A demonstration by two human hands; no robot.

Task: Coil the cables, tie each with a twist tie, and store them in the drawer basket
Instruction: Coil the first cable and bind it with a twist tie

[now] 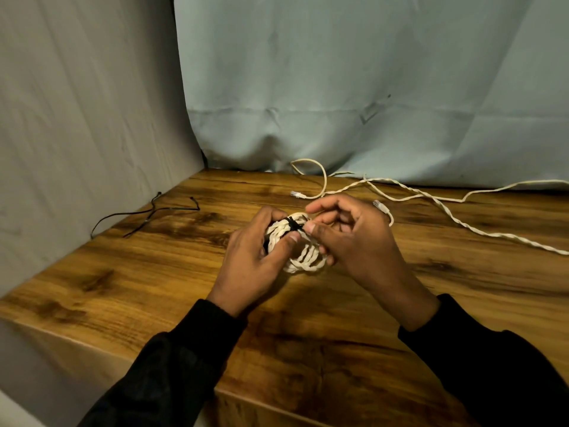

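Observation:
A white twisted cable is wound into a small coil held just above the wooden table. My left hand grips the coil's left side, thumb pressed on its strands. A black twist tie wraps the top of the coil. My right hand pinches the tie's end between thumb and forefinger, with the other fingers behind the coil. A connector of this cable sticks out behind my right hand.
A loose white cable trails across the back right of the table, one plug lying near the middle back. Two black twist ties lie at the back left by the grey cloth wall. Pale cloth hangs behind.

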